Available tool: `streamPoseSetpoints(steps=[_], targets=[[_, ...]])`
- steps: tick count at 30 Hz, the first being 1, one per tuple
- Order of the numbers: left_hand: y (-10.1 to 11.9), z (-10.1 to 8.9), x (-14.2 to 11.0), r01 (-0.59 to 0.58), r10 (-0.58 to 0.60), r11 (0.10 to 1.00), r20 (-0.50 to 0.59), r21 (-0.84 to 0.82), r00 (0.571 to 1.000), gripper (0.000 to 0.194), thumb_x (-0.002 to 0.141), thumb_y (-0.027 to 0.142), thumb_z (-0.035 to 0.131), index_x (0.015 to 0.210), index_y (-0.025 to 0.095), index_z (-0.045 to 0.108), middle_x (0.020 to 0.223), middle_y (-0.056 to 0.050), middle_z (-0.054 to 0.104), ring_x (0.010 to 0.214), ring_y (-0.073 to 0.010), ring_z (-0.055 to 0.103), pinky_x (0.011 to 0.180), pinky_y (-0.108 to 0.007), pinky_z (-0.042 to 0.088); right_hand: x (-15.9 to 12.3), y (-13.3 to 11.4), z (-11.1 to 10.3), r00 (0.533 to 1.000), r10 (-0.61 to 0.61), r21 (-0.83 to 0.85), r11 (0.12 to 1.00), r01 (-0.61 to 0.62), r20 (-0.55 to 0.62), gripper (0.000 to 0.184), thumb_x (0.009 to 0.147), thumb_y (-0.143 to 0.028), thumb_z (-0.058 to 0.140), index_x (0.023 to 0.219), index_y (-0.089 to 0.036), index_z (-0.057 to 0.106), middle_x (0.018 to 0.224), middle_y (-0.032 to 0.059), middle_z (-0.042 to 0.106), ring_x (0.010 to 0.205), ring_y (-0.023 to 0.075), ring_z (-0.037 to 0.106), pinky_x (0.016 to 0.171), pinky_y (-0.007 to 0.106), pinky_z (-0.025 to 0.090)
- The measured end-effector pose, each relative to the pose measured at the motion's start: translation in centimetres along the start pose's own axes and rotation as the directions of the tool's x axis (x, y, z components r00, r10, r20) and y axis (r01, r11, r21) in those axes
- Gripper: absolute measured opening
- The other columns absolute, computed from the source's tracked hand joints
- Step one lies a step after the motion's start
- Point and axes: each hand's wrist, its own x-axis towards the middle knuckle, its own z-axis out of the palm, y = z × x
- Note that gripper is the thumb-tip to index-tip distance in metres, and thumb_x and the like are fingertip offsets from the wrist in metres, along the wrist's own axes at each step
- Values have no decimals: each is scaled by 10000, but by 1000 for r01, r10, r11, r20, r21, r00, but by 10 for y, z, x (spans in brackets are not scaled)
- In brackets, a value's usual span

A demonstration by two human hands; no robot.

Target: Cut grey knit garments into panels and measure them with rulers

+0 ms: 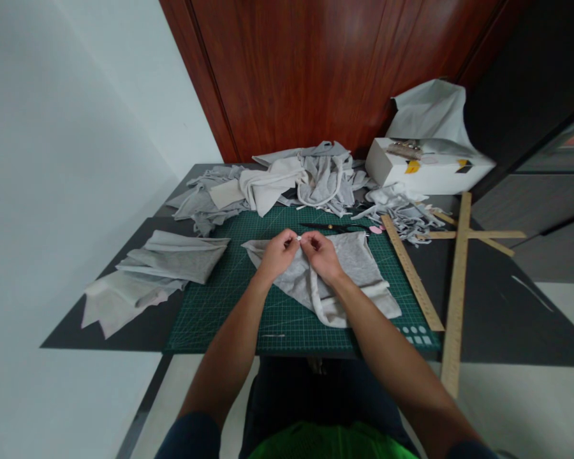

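1. Green top at bottom centre of the head view; my forearms run up to mid-frame.
2. Left hand, frame centre: thumb and finger pinched narrow on a small white bit.
3. Right hand, just beside it: same narrow pinch, same spot. Can't tell if the bit is cloth edge or a loose piece.
4. Grey cloth: centre to right of centre, under both hands, rumpled on the green cutting mat.
5. My read, fine fingertip work: grip short, thumbs level, wrists light so nothing drags. Fabric looks soft and likely stretches, so no hard tugging.
6. Scissors lie just above the cloth. Snag risk; worth sliding clear.
7. Wooden ruler right of cloth, folded cloths at left, cloth heap upper centre: all apart from my hands.
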Motion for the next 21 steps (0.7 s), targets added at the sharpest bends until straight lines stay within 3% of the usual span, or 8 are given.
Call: streamPoseSetpoints(steps=[4, 8, 11, 16, 21], targets=[[0, -2, 1, -11, 9, 997, -21, -80, 1000, 46, 889, 227, 580, 846, 218, 591, 759, 35, 597, 736, -143, 566, 717, -258, 431, -7, -8, 2, 996, 19, -23, 1000, -17, 89, 279, 788, -415, 700, 984, -248, 592, 866, -13, 636, 799, 174, 578, 735, 296, 477], [1, -15, 2, -5, -5, 988, -64, -153, 998, 39, 862, 256, 610, 877, 223, 596, 711, 50, 560, 660, -136, 522, 652, -254, 399, -13, -26, -5, 967, 85, -214, 976, -32, 241, 199, 711, -256, 631, 909, -232, 637, 811, -26, 647, 755, 172, 572, 719, 296, 464], [8, -29, 2, -2, -22, 985, -139, -171, 990, 88, 848, 295, 634, 892, 230, 597, 711, 47, 556, 660, -140, 516, 632, -253, 380, -16, -40, -14, 953, 100, -373, 928, 14, 285, 175, 656, -184, 593, 810, -233, 660, 761, -23, 661, 721, 178, 573, 690, 296, 448], [22, -52, 3, -5, -72, 966, -288, -259, 955, 95, 824, 288, 641, 867, 233, 577, 722, 40, 559, 657, -138, 514, 625, -243, 386, -22, -50, -32, 916, 182, -498, 867, 21, 357, 298, 555, -112, 622, 791, -241, 748, 692, -18, 715, 645, 189, 610, 601, 280, 428], [29, -89, 0, -29, -116, 943, -409, -332, 905, 128, 781, 252, 698, 847, 225, 592, 697, 43, 577, 612, -122, 512, 585, -222, 387, -32, -57, -61, 867, 310, -626, 780, 2, 390, 176, 553, -134, 686, 692, -229, 738, 549, -6, 654, 518, 175, 573, 511, 276, 375]])
